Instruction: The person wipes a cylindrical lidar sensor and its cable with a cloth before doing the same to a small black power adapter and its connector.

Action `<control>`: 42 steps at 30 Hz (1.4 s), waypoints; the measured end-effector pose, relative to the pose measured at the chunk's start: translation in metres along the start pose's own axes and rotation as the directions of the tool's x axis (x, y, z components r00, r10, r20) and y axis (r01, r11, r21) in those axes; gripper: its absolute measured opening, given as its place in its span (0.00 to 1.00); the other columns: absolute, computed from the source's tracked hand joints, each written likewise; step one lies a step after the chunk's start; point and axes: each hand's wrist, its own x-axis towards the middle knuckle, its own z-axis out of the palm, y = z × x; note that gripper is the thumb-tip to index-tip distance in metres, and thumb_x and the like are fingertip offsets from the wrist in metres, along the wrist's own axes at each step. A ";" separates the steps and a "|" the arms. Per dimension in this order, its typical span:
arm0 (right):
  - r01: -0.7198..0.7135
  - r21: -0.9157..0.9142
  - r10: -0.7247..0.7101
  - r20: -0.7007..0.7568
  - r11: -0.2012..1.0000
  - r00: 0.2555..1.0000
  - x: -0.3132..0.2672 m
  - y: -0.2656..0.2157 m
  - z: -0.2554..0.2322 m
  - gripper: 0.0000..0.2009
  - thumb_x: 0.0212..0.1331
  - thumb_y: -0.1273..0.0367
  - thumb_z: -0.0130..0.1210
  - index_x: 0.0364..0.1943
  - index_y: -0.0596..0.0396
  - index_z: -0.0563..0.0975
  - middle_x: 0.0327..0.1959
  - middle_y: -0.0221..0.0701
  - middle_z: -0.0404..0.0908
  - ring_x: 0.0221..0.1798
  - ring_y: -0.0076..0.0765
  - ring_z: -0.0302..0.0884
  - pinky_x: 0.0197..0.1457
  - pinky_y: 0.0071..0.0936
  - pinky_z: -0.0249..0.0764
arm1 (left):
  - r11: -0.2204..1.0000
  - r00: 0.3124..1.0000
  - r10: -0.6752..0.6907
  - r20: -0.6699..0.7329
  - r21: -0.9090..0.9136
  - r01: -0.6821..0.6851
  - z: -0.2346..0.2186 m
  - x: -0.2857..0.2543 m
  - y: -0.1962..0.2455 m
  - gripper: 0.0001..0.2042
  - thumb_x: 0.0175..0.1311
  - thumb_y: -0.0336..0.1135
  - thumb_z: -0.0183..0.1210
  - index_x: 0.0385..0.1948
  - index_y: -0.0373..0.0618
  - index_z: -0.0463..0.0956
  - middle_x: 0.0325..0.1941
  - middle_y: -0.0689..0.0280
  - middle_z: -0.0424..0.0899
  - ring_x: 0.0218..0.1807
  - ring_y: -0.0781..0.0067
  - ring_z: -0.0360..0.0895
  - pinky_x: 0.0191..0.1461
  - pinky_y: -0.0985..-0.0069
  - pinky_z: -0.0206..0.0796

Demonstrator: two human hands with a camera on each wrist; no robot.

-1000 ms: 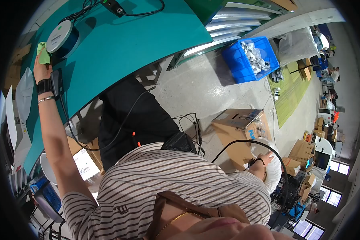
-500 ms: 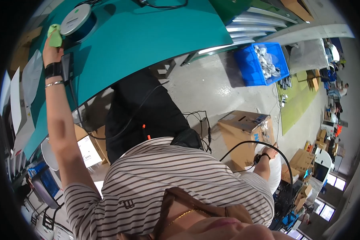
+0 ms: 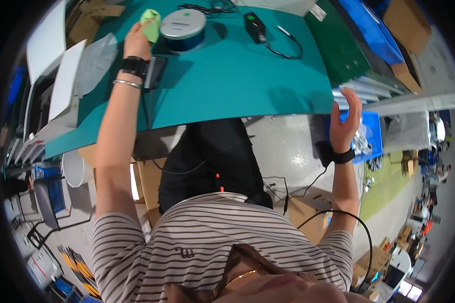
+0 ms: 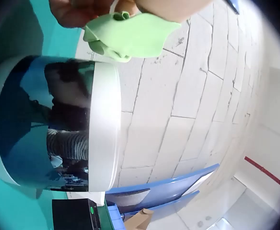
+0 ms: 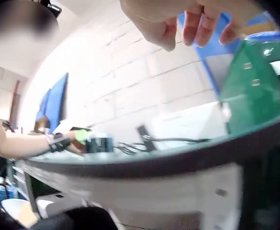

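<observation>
My left hand pinches a light green cloth over the teal table. Right beside the cloth stands a round drum with a white top and dark, glossy blue sides. In the left wrist view the cloth hangs from the fingers next to the white rim of the drum, whose side mirrors the person. My right hand is raised near the table's right front corner, fingers loosely extended and holding nothing. The right wrist view shows its fingers above the table edge.
A black device with a short cable lies behind on the table, near coiled black cords. A green panel borders the right side. On the floor are a blue crate and a cardboard box.
My right hand has left a white ribbed tube at the right and come forward to the table's corner. The view has turned; my left hand still holds the cloth beside the drum.
</observation>
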 end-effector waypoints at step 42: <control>-0.347 0.747 -0.038 0.445 0.567 0.895 0.138 -0.121 0.246 0.49 0.39 0.62 0.75 0.68 0.54 0.57 0.66 0.41 0.62 0.68 0.40 0.61 0.67 0.35 0.61 | 0.448 0.741 0.186 0.645 0.616 -0.648 0.057 -0.045 0.068 0.08 0.58 0.29 0.59 0.39 0.44 0.82 0.37 0.63 0.81 0.37 0.64 0.79 0.42 0.72 0.71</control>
